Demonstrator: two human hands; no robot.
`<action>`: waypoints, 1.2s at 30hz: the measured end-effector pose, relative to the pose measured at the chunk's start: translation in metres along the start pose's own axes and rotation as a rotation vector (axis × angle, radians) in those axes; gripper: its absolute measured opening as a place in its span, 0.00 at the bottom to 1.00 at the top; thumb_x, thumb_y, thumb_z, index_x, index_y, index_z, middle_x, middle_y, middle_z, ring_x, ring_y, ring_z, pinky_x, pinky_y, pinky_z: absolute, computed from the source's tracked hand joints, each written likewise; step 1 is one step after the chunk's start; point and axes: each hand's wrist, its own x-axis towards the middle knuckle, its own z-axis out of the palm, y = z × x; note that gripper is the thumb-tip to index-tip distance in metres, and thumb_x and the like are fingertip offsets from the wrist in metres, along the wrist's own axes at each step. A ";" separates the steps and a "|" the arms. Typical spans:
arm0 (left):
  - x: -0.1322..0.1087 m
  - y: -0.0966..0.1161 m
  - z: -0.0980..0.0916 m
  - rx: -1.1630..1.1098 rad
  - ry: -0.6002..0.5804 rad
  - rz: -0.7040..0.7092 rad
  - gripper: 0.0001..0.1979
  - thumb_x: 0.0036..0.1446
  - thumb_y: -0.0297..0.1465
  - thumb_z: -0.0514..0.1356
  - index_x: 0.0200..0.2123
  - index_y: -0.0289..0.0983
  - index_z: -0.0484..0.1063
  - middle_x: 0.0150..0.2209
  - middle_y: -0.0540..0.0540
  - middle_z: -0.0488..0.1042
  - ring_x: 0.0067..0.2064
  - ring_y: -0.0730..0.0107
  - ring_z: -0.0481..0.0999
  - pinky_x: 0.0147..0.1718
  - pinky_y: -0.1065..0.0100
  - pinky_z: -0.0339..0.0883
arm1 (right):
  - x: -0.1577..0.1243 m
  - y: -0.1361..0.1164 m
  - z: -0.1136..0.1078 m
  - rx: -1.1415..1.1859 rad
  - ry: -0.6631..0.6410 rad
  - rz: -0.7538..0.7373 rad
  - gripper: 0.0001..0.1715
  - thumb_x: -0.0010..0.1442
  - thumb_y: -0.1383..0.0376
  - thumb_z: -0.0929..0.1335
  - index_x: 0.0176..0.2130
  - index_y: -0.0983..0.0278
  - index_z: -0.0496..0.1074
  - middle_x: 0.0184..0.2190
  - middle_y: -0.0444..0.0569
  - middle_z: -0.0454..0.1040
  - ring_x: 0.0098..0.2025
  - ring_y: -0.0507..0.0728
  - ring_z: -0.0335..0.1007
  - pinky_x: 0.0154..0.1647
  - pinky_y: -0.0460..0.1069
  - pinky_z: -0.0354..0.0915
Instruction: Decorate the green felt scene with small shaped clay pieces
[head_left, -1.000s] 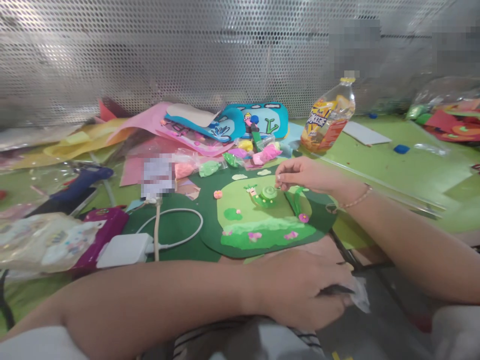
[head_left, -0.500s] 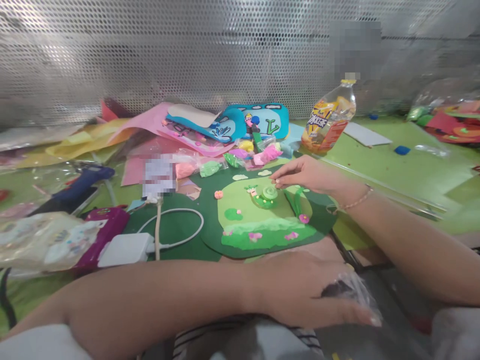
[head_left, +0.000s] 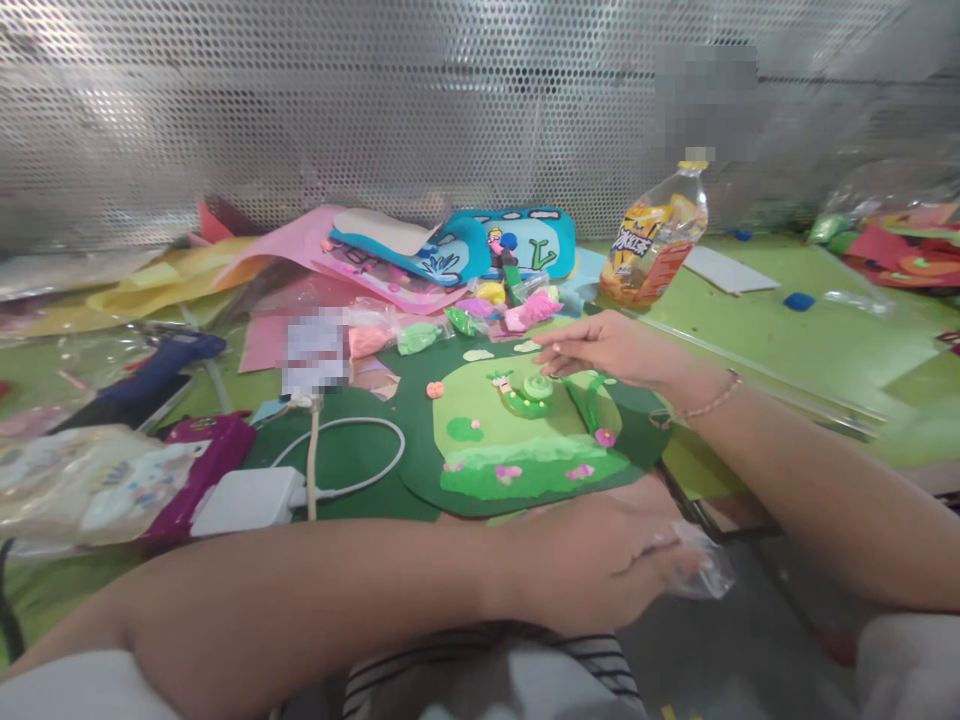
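Observation:
My left hand (head_left: 607,560) reaches across the front edge of the table, its fingers closed on a crumpled clear plastic bag (head_left: 709,572). Over the top of a green clay picture (head_left: 420,455) hovers my right hand (head_left: 600,350), fingers stretched and slightly apart, nothing visible between them. Just below those fingertips lies a clay snail (head_left: 525,402) with a pale green spiral shell and yellow dots; whether they touch it I cannot tell. A clay flower (head_left: 604,437) on a green stem sits right of the snail, and pink blossoms line the clay grass below.
Behind the picture lie bagged clay lumps (head_left: 420,338) and blue picture boards (head_left: 555,240). A tilted drink bottle (head_left: 652,240) stands back right. To the left are a white charger (head_left: 251,500) with its cable, a glue gun (head_left: 161,365) and a magenta case (head_left: 214,450).
My right hand's fingers have lifted and parted slightly above the snail's shell. My left hand has drawn its thumb and fingers together, bunching the plastic bag.

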 end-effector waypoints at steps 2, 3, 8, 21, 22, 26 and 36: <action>0.001 0.000 0.000 -0.020 0.002 -0.029 0.15 0.64 0.35 0.42 0.26 0.37 0.56 0.26 0.52 0.62 0.28 0.78 0.63 0.29 0.76 0.58 | 0.001 0.001 0.001 0.063 0.009 0.010 0.13 0.52 0.67 0.70 0.40 0.60 0.77 0.36 0.47 0.79 0.35 0.52 0.75 0.43 0.50 0.72; 0.001 0.000 0.000 -0.027 0.005 -0.036 0.15 0.64 0.35 0.42 0.26 0.36 0.56 0.26 0.52 0.63 0.28 0.78 0.63 0.30 0.76 0.58 | 0.001 0.001 0.001 0.077 0.016 0.015 0.13 0.52 0.67 0.70 0.40 0.60 0.77 0.37 0.48 0.78 0.35 0.52 0.75 0.43 0.50 0.72; 0.002 -0.002 0.001 -0.030 -0.021 -0.017 0.14 0.63 0.33 0.43 0.27 0.36 0.58 0.30 0.50 0.65 0.33 0.77 0.65 0.36 0.75 0.60 | 0.000 0.001 -0.003 -0.002 0.028 -0.028 0.07 0.47 0.66 0.73 0.31 0.63 0.76 0.27 0.46 0.78 0.30 0.51 0.74 0.37 0.48 0.72; 0.002 -0.002 0.003 -0.288 0.067 -0.220 0.16 0.62 0.37 0.44 0.24 0.36 0.56 0.22 0.53 0.59 0.27 0.78 0.60 0.28 0.74 0.55 | 0.000 0.001 0.004 0.133 -0.031 0.088 0.12 0.55 0.69 0.68 0.42 0.61 0.74 0.35 0.48 0.79 0.37 0.52 0.75 0.45 0.50 0.71; 0.002 -0.001 0.003 -0.285 0.068 -0.213 0.16 0.62 0.37 0.45 0.23 0.36 0.55 0.22 0.53 0.58 0.27 0.78 0.60 0.28 0.74 0.55 | 0.000 0.001 0.003 0.151 -0.035 0.101 0.13 0.56 0.70 0.67 0.43 0.61 0.73 0.35 0.48 0.78 0.37 0.52 0.75 0.46 0.51 0.71; 0.002 -0.001 0.002 -0.296 0.062 -0.220 0.17 0.62 0.36 0.44 0.22 0.36 0.55 0.20 0.54 0.59 0.25 0.79 0.60 0.26 0.75 0.55 | 0.000 0.001 -0.001 0.138 -0.056 0.081 0.09 0.53 0.69 0.69 0.38 0.63 0.74 0.37 0.48 0.78 0.37 0.51 0.75 0.45 0.49 0.70; 0.003 0.000 0.001 -0.303 0.079 -0.192 0.15 0.62 0.35 0.45 0.23 0.36 0.55 0.21 0.54 0.58 0.26 0.80 0.58 0.27 0.74 0.54 | -0.002 0.000 -0.003 -0.056 -0.042 -0.045 0.10 0.38 0.64 0.76 0.23 0.63 0.73 0.21 0.42 0.74 0.26 0.49 0.71 0.35 0.47 0.70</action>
